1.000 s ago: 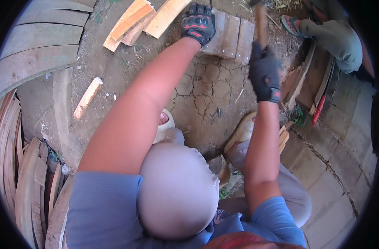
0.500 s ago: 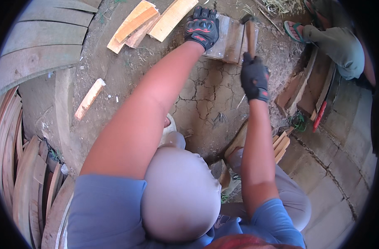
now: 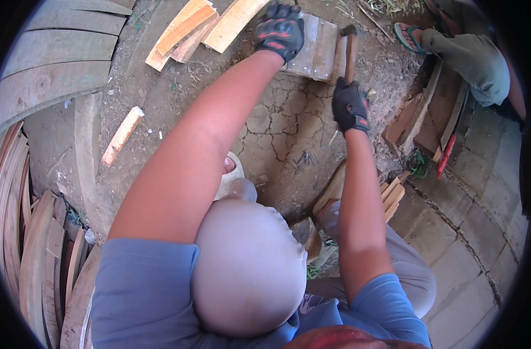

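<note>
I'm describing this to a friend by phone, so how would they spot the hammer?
Find the wooden panel at the picture's top centre. Near its right end is the black-gloved right hand, gripping the hammer. Unlike the panel's flat planks, the hammer has a slim wooden handle topped by a dark head.

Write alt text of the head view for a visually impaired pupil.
A gloved right hand grips a hammer at the right end of a planked wooden piece; the gloved left hand is at its left end. Pale wood strips lie on the ground.
</note>
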